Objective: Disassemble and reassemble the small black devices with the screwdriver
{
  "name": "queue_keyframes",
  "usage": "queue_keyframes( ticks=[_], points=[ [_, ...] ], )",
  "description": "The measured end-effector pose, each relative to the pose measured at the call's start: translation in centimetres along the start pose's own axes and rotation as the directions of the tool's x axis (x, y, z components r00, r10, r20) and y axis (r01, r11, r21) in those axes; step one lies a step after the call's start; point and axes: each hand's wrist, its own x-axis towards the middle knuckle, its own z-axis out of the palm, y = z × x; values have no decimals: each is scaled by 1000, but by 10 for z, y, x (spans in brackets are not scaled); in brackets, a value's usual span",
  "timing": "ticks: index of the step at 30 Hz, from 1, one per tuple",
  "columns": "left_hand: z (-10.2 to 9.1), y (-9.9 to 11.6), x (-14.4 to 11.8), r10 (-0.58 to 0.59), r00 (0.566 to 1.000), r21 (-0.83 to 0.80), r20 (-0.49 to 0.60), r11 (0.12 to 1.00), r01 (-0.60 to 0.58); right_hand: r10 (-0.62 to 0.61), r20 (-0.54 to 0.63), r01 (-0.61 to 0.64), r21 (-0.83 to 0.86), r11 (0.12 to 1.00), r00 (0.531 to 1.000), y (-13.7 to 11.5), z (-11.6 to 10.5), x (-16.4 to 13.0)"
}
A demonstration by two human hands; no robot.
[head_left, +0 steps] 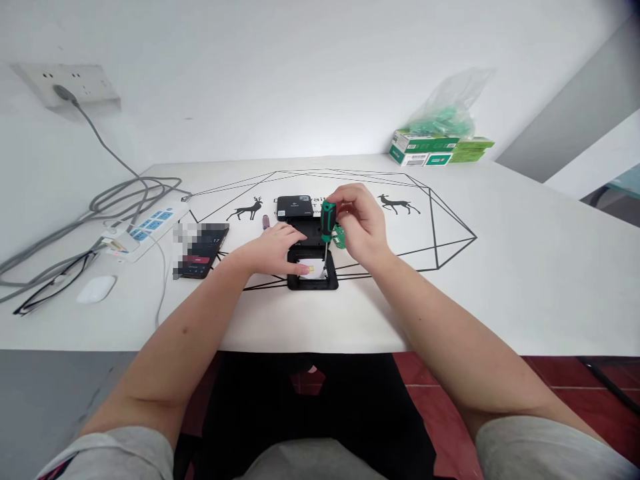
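Observation:
My right hand point(364, 223) is closed around the green-and-black handle of a screwdriver point(327, 217). The screwdriver stands nearly upright, its shaft reaching down to the right side of a white plate point(316, 265) inside an open black plastic case point(314, 285). My left hand point(273, 252) lies with its fingers spread over the left side, its thumb on the white plate and its fingertips by a second black case piece point(314, 232) just behind. A green circuit board point(340, 237) lies partly hidden beside my right hand. What the tip touches is too small to tell.
Behind the case lies a black box-shaped device point(294, 207), with a small purplish handle point(266, 221) to its left. Further left are a phone point(205, 250), a power strip point(155, 227), cables and a white mouse point(97, 289). Green-and-white boxes point(425, 147) stand back right under a plastic bag point(447, 113).

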Motion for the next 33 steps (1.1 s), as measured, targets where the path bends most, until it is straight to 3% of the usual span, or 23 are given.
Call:
queue_keyframes(
  ticks=[6,9,17,23,29,33],
  points=[
    [0,0,-1,-10,1000,45,-17,999,11,242,-40,-241,22,970,970,-4,5,-2],
    [-1,0,-2,-11,999,63,-31,998,13,295,-19,-293,61,954,955,-4,6,-4],
    [1,-2,0,13,1000,50,-6,999,-12,209,88,-218,102,971,974,-3,1,-4],
    [0,-1,-1,2,1000,37,13,999,-2,-1,-24,0,-58,998,1000,-4,-2,2],
    [-1,0,-1,25,1000,48,-15,999,-25,10,-92,-21,-109,994,996,-4,-1,3],
    [1,-3,1,36,999,53,-36,998,-34,144,-131,-153,-62,986,981,-4,1,3]
  ],
)
